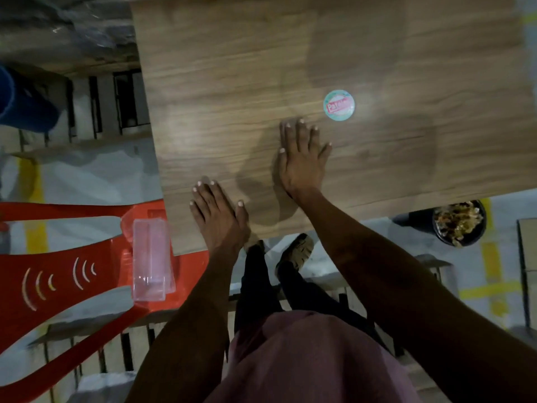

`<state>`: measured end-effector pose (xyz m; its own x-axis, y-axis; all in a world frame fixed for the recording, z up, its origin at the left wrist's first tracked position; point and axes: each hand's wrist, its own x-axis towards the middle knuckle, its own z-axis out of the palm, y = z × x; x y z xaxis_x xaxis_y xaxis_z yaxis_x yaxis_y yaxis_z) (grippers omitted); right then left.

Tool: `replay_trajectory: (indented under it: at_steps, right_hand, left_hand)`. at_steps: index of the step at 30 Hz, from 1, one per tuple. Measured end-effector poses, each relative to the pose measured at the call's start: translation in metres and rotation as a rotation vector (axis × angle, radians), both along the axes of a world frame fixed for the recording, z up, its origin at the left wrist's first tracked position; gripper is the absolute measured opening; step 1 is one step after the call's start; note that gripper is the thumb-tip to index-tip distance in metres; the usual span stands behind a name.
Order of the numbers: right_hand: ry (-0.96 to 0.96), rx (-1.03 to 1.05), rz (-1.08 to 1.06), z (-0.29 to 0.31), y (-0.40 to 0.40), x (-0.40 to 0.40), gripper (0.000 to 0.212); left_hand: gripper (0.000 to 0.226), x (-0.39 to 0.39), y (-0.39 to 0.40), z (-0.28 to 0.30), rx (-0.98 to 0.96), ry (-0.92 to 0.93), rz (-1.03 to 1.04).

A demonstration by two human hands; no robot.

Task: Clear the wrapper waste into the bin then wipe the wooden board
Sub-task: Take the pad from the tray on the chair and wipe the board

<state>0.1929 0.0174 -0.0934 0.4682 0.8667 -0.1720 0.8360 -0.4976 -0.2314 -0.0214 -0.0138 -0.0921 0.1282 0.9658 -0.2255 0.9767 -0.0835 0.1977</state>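
The wooden board (377,53) fills the upper middle of the head view. A round teal sticker with a red label (338,105) sits on it, just beyond my right hand. My right hand (302,161) lies flat on the board, fingers spread, holding nothing. My left hand (216,215) rests flat near the board's front left corner, also holding nothing. A black bin (459,222) with wrapper waste inside stands on the floor by the board's front right edge.
A red plastic chair (72,274) stands to the left, with a clear plastic box (151,260) on its seat. A blue container (23,103) is at the far left. Wooden pallets lie on the floor. My legs and sandals show below the board's edge.
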Motion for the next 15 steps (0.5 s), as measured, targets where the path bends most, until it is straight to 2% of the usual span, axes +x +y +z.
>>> replay_trajectory:
  at_steps: [4,6,10,12,15]
  right_hand:
    - [0.007,0.048,0.407,0.000,-0.011,0.028,0.059]
    - [-0.007,0.046,0.354,-0.001,-0.014,0.043,0.059]
    - [0.004,0.025,-0.120,-0.001,-0.023,0.058,0.061]
    - [0.019,0.008,-0.126,-0.002,-0.029,0.063,0.061]
    - [0.014,0.034,0.134,-0.003,-0.042,0.079,0.060]
  left_hand:
    - [0.081,0.026,-0.002,0.002,-0.028,0.008,0.049]
    - [0.081,0.048,-0.003,0.002,-0.023,-0.005,0.016]
    - [0.080,0.093,-0.010,0.004,-0.054,-0.020,-0.138]
    - [0.079,0.113,-0.014,0.004,-0.045,-0.029,-0.193]
    - [0.080,0.138,-0.020,0.006,-0.048,-0.049,-0.106]
